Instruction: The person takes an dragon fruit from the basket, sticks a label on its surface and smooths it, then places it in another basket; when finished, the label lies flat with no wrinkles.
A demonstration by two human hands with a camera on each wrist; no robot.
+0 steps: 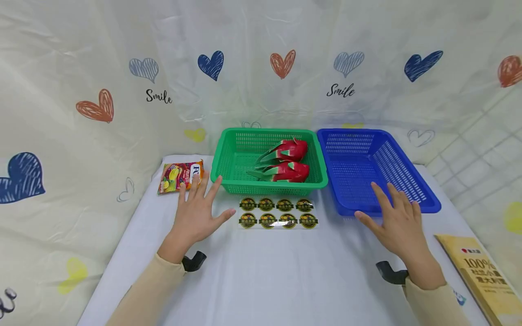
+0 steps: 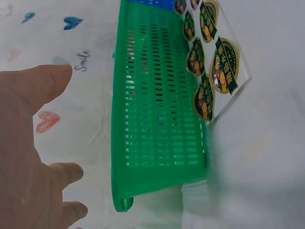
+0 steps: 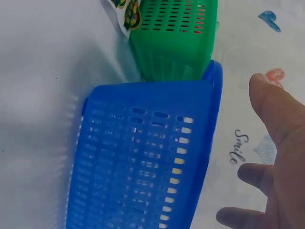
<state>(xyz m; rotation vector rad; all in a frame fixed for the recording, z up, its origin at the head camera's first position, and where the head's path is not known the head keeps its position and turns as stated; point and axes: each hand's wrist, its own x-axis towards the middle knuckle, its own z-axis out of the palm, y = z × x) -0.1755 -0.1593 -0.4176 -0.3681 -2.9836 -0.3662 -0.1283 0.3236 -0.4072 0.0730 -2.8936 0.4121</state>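
My left hand [image 1: 195, 216], fingers spread and holding nothing, is over the table's left part, its fingertips by a colourful snack packet [image 1: 177, 177] and the left end of the green basket [image 1: 269, 186]. Two red fruits with green tips [image 1: 292, 172] lie in that basket. In the left wrist view the hand [image 2: 28, 157] is beside the green basket's wall [image 2: 159, 95]. My right hand [image 1: 401, 226], spread and empty, is at the near edge of the blue basket [image 1: 346, 210]. The right wrist view shows that hand [image 3: 286, 167] beside the blue basket's wall [image 3: 143, 157].
A sheet of round stickers [image 1: 277, 220] lies flat before the green basket. At the right edge of the table lies a yellow packet [image 1: 481, 276], with a small blue-and-white item [image 1: 459, 297] partly hidden by my right sleeve. A curtain with printed hearts hangs behind.
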